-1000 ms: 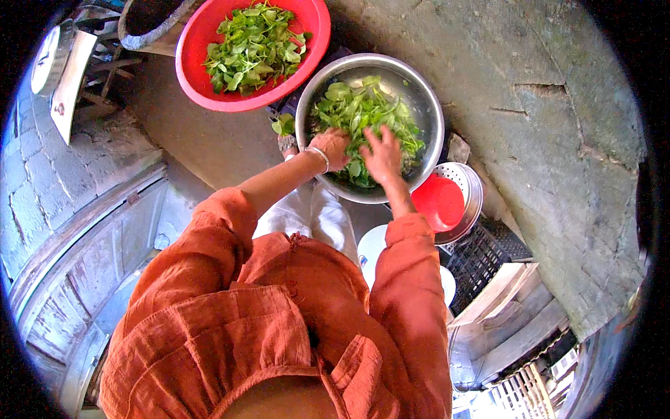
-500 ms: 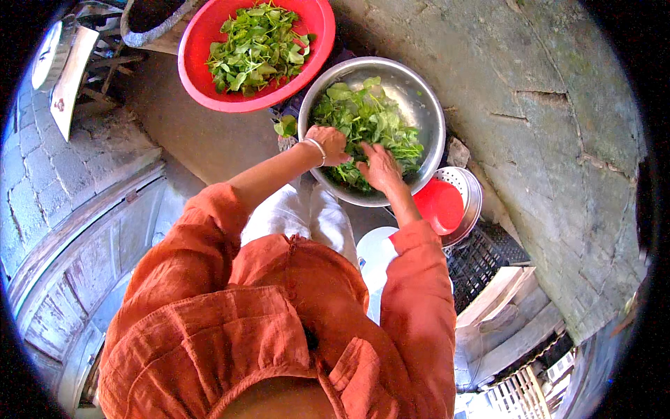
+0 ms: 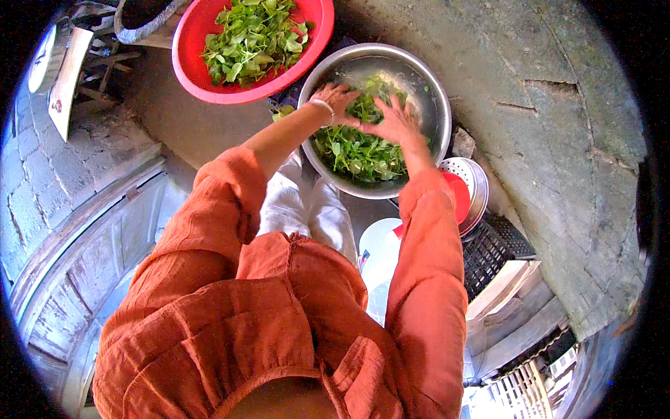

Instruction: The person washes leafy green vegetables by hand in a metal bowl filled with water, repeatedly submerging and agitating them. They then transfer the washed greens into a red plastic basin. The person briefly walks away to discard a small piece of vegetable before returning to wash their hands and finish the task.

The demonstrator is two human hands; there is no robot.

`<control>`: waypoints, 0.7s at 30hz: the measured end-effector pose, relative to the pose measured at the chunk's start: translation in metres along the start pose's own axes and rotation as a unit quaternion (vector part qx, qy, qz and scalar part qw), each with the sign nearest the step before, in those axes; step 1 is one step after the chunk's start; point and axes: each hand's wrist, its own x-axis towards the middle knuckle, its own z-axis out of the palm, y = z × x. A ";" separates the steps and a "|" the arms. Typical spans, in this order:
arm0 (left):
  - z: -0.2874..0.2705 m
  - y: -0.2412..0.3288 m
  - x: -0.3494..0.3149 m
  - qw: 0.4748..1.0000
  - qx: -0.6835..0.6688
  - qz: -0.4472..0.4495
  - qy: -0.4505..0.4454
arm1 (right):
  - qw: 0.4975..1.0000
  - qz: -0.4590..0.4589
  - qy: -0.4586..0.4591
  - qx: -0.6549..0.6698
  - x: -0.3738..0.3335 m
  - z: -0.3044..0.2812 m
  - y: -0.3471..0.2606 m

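hands [image 3: 333, 103] [image 3: 399, 126] over greens [image 3: 356, 155], bucket [image 3: 382, 243] label [image 3: 363, 258] illegible

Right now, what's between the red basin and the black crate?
In the head view: a steel bowl of leaves, your left hand, right hand, right sleeve, a colander and a red vessel.

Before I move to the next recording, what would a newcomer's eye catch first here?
Probably the bright red, round plastic basin heaped with green leaves, left of centre at the top. Just right of it, a wide, round silver metal bowl holds more leaves under the spread left hand and spread right hand. A rust-orange cloth shirt fills the lower middle.
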 end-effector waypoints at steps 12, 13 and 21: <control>0.055 0.044 -0.048 0.944 -0.285 -0.037 0.165 | 0.907 -0.032 0.311 0.283 -0.056 0.070 -0.021; 0.054 0.047 -0.051 0.931 -0.302 -0.010 0.205 | 0.883 -0.038 0.351 0.309 -0.064 0.060 -0.028; -0.006 0.081 -0.076 0.773 -0.609 0.127 0.124 | 0.838 -0.093 0.410 0.349 -0.128 0.001 -0.055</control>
